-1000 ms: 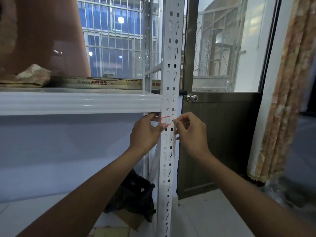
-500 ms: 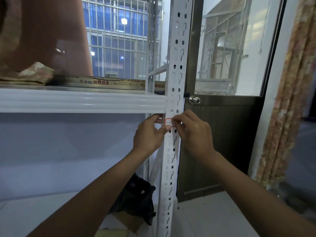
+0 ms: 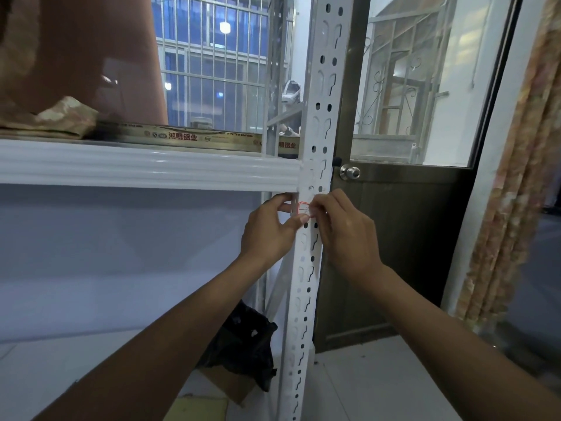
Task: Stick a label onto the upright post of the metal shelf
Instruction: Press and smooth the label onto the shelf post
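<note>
The white perforated metal post [image 3: 306, 284] is standing upright at centre, with the white ribbed shelf beam [image 3: 151, 170] meeting it from the left. Just under that joint the small red-edged label [image 3: 303, 208] is lying on the post's front face. The left hand [image 3: 267, 235] is pinching the post's left edge, thumb just below the label. The right hand [image 3: 343, 235] is pinching the label from the right. On the shelf, a crumpled beige cloth [image 3: 60, 117] is lying far left, and a long printed metal strip [image 3: 188, 136] is lying to its right. Behind the post, the brown door [image 3: 409, 238] is standing, its round metal knob [image 3: 349, 172] just right of the post. On the floor, a black plastic bag [image 3: 246, 344] is slumping left of the post. A patterned curtain [image 3: 516, 177] is hanging far right.
</note>
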